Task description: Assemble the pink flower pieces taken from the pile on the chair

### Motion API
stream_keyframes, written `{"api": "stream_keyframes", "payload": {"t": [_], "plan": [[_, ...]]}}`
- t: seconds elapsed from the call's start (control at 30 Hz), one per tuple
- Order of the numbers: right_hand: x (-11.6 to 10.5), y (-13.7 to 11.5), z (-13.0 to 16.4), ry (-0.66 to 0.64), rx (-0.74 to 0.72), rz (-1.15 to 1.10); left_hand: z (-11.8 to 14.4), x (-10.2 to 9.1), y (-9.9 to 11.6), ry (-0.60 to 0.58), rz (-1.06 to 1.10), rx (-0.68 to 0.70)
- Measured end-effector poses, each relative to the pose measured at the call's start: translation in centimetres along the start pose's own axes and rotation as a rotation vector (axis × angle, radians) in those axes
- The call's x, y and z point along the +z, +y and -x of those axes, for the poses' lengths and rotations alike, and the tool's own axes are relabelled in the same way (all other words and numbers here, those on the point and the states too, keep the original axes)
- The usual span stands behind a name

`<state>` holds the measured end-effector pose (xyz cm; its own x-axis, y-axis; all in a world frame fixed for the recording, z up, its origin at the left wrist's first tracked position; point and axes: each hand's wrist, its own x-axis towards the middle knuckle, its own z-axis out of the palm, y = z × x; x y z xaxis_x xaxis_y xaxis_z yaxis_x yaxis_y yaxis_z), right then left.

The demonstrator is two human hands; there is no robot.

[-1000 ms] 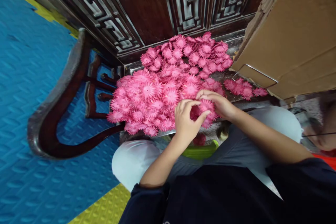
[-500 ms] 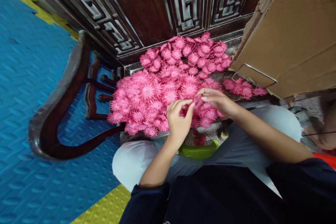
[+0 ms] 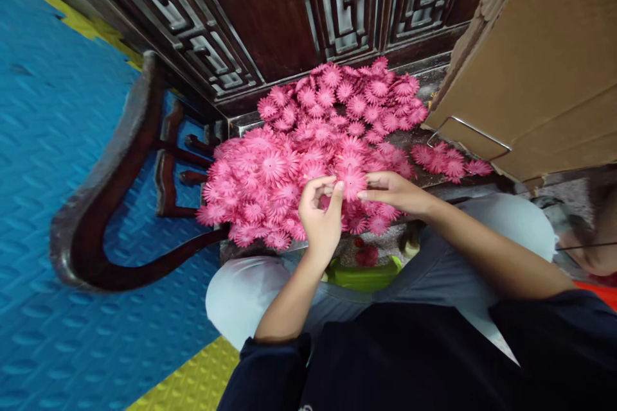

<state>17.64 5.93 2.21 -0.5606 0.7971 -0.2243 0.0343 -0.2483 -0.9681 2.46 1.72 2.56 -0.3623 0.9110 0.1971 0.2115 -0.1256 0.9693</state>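
A big heap of pink paper flowers covers the seat of a dark carved wooden chair in front of me. My left hand pinches one pink flower at the near edge of the heap. Opposite it, my right hand has its fingertips on the same flower from the right. Both forearms reach out over my knees.
A brown cardboard box with a metal staple stands at the right, beside a small group of loose flowers. A green container with red bits lies between my knees. Blue and yellow foam mats cover the floor.
Both hands have moved a little left and away from me along the heap's near edge, and the flower between them has risen onto the pile.
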Motion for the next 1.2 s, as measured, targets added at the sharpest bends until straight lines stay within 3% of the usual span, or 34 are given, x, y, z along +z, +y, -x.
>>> {"api": "stream_keyframes", "payload": {"t": [0.17, 0.37, 0.47, 0.9, 1.2], "plan": [[0.2, 0.1, 0.0, 0.000, 0.002, -0.002, 0.0, -0.1, -0.3, -0.006, -0.064, 0.059], [-0.1, -0.1, 0.1, 0.044, -0.029, 0.053, 0.1, -0.7, 0.0, 0.029, -0.514, 0.498], [-0.2, -0.4, 0.2, 0.036, -0.028, 0.020, -0.2, -1.1, 0.4, -0.031, -0.626, 0.612], [-0.3, -0.3, 0.2, 0.030, -0.030, -0.106, -1.0, -2.2, 1.3, -0.335, -0.611, 0.570], [-0.5, 0.1, 0.1, -0.004, -0.079, -0.069, -1.1, -2.3, 1.9, -0.451, -0.448, 0.302]]}}
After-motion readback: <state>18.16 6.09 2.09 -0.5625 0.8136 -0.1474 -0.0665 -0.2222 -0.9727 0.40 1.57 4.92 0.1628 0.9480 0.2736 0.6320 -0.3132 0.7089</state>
